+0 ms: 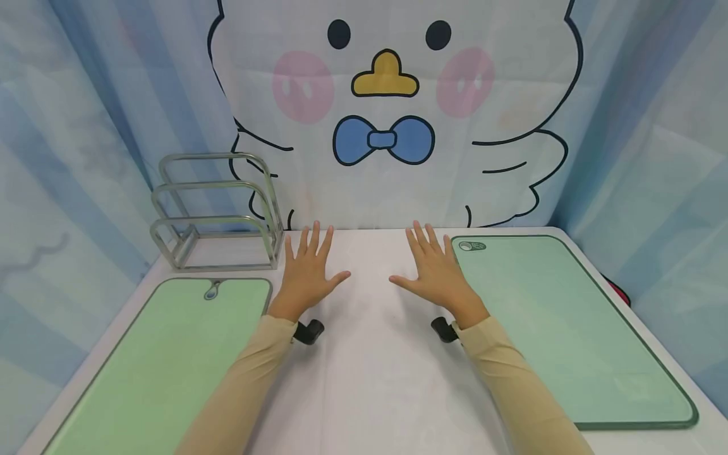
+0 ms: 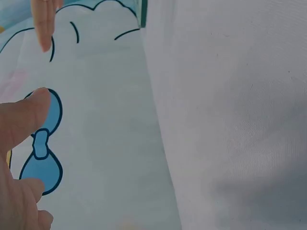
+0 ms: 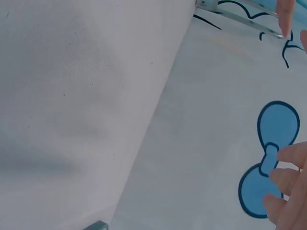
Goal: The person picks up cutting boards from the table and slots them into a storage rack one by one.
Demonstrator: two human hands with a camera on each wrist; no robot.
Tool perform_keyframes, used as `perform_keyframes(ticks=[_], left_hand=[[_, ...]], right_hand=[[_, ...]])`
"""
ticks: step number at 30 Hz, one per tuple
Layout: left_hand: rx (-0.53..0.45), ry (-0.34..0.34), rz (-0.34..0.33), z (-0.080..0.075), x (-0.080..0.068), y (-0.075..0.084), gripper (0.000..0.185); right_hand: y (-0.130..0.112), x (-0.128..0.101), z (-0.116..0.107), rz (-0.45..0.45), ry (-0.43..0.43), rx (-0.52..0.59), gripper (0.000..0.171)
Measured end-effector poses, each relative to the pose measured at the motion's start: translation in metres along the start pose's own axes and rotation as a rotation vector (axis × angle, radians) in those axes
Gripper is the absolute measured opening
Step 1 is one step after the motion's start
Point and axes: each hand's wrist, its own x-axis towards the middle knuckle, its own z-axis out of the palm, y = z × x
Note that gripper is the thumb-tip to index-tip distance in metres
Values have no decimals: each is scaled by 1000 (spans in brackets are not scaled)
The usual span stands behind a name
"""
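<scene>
Both hands hold nothing and are spread over the white table, fingers pointing away from the body. The left hand has its fingers apart and thumb out to the right; it is nearest the wire rack and the top right corner of the left green board. The right hand mirrors it, thumb pointing left, beside the left edge of the right green board. In the left wrist view, parts of the left hand show at the left edge. Fingers of the right hand appear in the right wrist view.
A metal rack with several upright loops stands at the back left. Behind the table hangs a curtain printed with a cartoon bird and a blue bow tie. Blue curtains enclose the sides. Something red and black peeks out past the right edge.
</scene>
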Motion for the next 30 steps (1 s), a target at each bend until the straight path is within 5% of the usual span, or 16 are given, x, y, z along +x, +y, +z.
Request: perform_keyframes(ticks=[18,30], left_hand=[[-32,105,9,-4,20,-16,90],[-121,262,33,-2,29,-36,87]], right_hand=[[-3,29,2,1,53,24,98],[-11,49,9,-40,162,219,99]])
